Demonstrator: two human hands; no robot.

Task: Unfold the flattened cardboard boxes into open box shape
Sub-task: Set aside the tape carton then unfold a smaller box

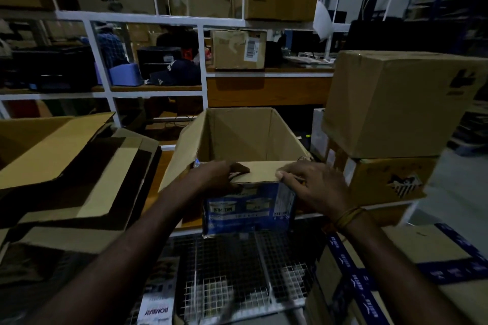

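Over a wire-mesh cart [237, 266], the left hand [214, 177] and right hand [314, 187] had fingers clamped on the near flap of the opened cardboard box [245, 137], likely bracing its squared shape, with flattened boxes [66, 166] left and stacked cartons [396, 103] beyond.

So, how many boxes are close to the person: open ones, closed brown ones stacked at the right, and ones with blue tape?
open box, held by left hand and right hand: 1
closed brown boxes, stacked right: 2
blue-taped box: 1
Total: 4
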